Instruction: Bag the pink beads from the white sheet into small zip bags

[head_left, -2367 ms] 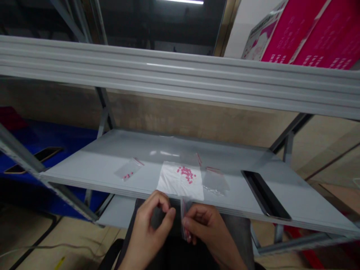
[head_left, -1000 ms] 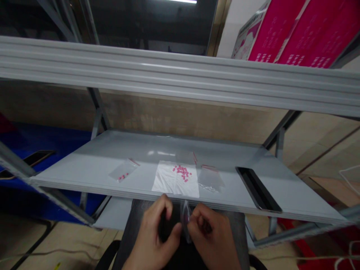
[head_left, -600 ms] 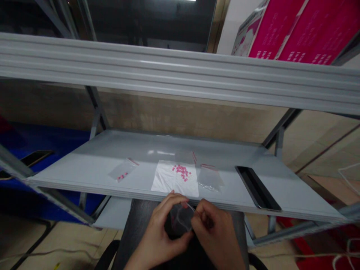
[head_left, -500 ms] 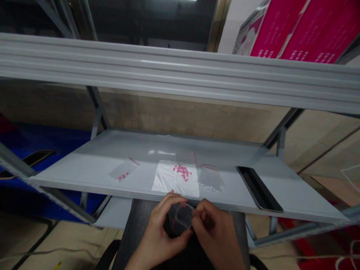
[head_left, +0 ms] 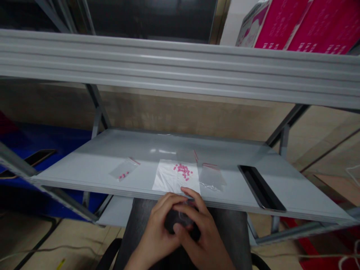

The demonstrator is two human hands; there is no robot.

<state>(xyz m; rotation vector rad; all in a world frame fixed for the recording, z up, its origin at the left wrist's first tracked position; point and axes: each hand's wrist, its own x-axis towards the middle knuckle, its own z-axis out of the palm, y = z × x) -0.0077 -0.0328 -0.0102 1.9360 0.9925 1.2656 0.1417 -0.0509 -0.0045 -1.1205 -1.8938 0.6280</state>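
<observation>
Just in front of the shelf edge, a small clear zip bag (head_left: pixel 182 215) is between my two hands, largely covered by the fingers. My left hand (head_left: pixel 159 228) curls round its left side, fingers and thumb closed on it. From the right, my right hand (head_left: pixel 201 228) reaches over the bag, its fingers and thumb bent against it. Beyond them, small pink tablets (head_left: pixel 183 170) lie in a loose pile on a white tissue (head_left: pixel 165 178). Another zip bag (head_left: pixel 123 170), left of the tissue, has several pink tablets inside. More clear zip bags (head_left: pixel 212 178) lie to the tissue's right.
A dark flat tablet device (head_left: pixel 261 187) lies at the right of the grey shelf (head_left: pixel 92 161). A thick ridged rail (head_left: pixel 180 69) crosses above it. Pink boxes (head_left: pixel 298 26) stand at the upper right. Below my hands is a dark seat (head_left: pixel 230 232).
My right hand has moved from pinching the bag's right rim to spreading its fingers over and around the bag. My left hand keeps its hold; the tablets have not moved.
</observation>
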